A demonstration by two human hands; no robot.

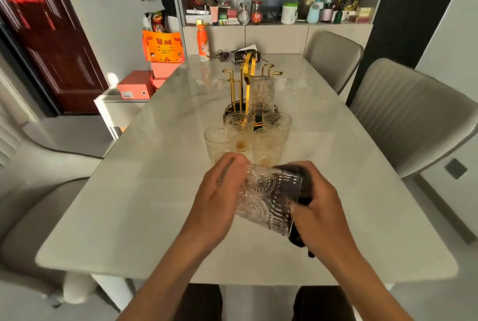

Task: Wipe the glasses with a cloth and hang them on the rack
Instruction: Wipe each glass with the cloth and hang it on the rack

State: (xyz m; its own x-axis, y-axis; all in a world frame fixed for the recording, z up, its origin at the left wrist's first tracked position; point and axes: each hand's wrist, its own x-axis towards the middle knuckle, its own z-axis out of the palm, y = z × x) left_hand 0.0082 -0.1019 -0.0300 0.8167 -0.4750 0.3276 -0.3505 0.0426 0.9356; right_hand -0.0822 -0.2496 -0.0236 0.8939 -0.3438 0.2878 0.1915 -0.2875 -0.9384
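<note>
Both hands nearest camera, above table point(144, 217) edge. Left hand point(219, 196) grips base end of embossed glass point(269, 199), held tilted on side. Right hand point(323, 206) clutches dark cloth point(300, 219) at its mouth. Gold rack point(248, 82) beyond, one glass point(261, 93) hung; four glasses point(219, 139) just before rack. Glass likely rigid, breakable; embossing aids grip, so hold round body.

Six glasses point(269, 199), one rack point(245, 82), one cloth point(302, 191).
</note>
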